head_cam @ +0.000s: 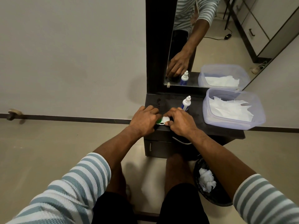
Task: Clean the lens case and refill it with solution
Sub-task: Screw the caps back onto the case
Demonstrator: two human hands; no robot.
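Note:
A small lens case [163, 120] with a green side and a white side lies near the front edge of the dark table [215, 131]. My left hand [144, 120] presses on its green end. My right hand [181, 121] closes its fingers around the white cap. Most of the case is hidden under my fingers. The solution bottle [186, 103], white with a blue label and a capped nozzle, stands upright just behind my right hand.
A clear plastic tub [233, 109] holding white tissues sits at the table's right. A mirror [194, 46] stands behind. A black bin [208, 183] with crumpled tissues is on the floor by my right leg. Drawers are below the tabletop.

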